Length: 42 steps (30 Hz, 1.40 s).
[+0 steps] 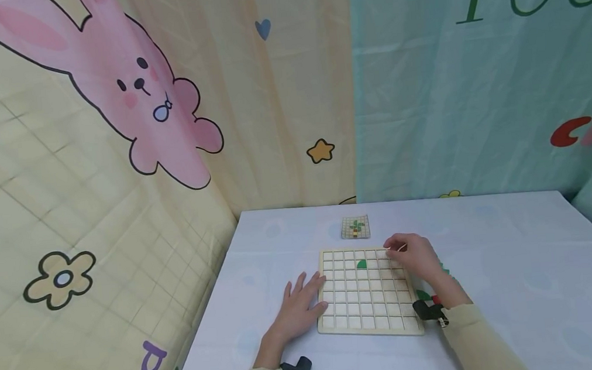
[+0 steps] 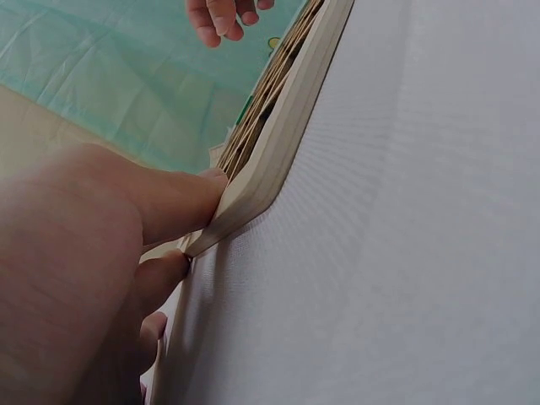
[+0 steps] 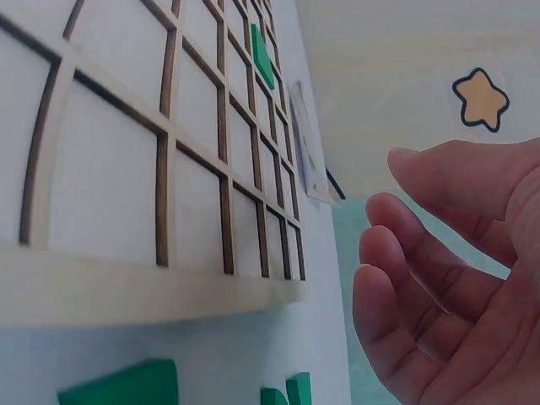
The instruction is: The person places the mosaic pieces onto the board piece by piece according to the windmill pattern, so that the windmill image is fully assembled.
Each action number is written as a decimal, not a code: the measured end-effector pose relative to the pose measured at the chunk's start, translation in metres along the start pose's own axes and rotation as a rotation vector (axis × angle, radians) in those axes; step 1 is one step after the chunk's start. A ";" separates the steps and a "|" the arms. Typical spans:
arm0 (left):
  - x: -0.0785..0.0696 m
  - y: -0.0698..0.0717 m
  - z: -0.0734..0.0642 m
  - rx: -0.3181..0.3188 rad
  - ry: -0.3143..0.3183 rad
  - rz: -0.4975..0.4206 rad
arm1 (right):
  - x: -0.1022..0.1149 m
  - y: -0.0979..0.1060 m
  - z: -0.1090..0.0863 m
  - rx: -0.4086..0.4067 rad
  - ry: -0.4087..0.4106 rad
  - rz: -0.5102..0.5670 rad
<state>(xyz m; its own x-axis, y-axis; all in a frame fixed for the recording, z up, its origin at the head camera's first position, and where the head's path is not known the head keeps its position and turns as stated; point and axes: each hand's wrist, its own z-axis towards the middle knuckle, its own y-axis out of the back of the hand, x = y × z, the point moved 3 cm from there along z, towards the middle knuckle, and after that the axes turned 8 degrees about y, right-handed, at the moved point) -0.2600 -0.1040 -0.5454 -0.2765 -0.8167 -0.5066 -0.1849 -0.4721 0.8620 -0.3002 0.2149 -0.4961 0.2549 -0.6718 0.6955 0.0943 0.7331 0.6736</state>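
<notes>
A pale wooden grid board [image 1: 367, 305] with white squares lies on the table. One green piece with a curved edge [image 1: 361, 264] sits in a cell near its far side. My left hand [image 1: 297, 309] rests at the board's left edge, fingers spread. In the left wrist view, its thumb [image 2: 181, 202] touches the wooden rim [image 2: 261, 173]. My right hand [image 1: 413, 255] is over the far right corner. Seen from the right wrist, its fingers are loosely bent, with a gap between thumb and fingertips and nothing held.
Behind the board lies a small card [image 1: 355, 227] printted with a coloured grid pattern. Right of the board, partly hidden by my right forearm, are loose green pieces [image 3: 126, 386] and a red piece [image 1: 436, 299]. Printed curtains hang behind the white table [image 1: 514, 260].
</notes>
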 end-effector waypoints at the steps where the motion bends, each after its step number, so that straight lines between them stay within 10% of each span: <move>1: 0.000 0.000 0.000 -0.002 -0.001 -0.001 | -0.001 0.003 0.000 -0.007 -0.008 -0.013; 22: 0.003 0.002 -0.002 0.005 -0.021 -0.020 | -0.052 0.028 -0.015 -0.056 -0.145 -0.122; 42: 0.003 0.001 -0.001 -0.001 -0.016 -0.006 | -0.062 0.030 -0.016 0.052 -0.083 -0.298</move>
<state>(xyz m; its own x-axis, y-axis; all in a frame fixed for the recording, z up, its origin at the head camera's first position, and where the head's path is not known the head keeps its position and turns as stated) -0.2601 -0.1071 -0.5458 -0.2904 -0.8084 -0.5120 -0.1856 -0.4773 0.8589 -0.2982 0.2798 -0.5231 0.1440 -0.8641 0.4823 0.1032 0.4979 0.8611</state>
